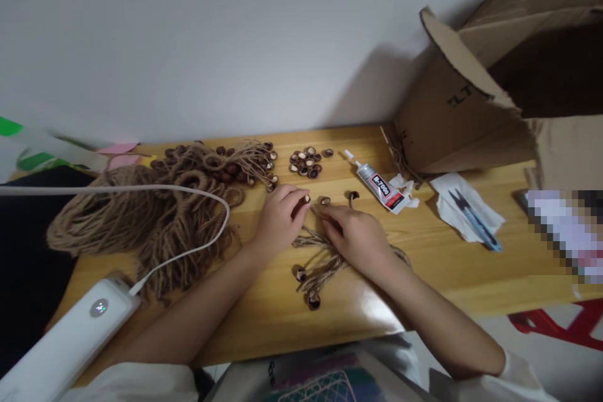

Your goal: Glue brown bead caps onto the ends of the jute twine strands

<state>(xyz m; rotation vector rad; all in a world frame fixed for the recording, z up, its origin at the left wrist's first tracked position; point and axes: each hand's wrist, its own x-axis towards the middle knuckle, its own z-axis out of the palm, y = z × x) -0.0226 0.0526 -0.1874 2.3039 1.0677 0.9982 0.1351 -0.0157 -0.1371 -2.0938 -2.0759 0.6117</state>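
My left hand (pixel 282 217) is closed, its thumb and fingers pinching a small brown nut-like cap (pixel 306 199) with a pale inside. Just to the right, my right hand (pixel 358 235) pinches the end of a jute strand (pixel 316 208), close to that cap. Under and in front of the right hand lies a bundle of jute cords (pixel 325 273). Several cords end in brown caps, such as the one at the near end (pixel 313 301). Another loose cap (pixel 325 200) rests between the hands, slightly behind them.
Behind the hands sits a cluster of caps (pixel 306 163). A B-7000 glue tube (pixel 380 187), blue thread snips (pixel 475 220) on white tissue and a cardboard box (pixel 452 113) are to the right. Jute twine (pixel 106 210) and a white power bank (pixel 70 339) with its cable lie left.
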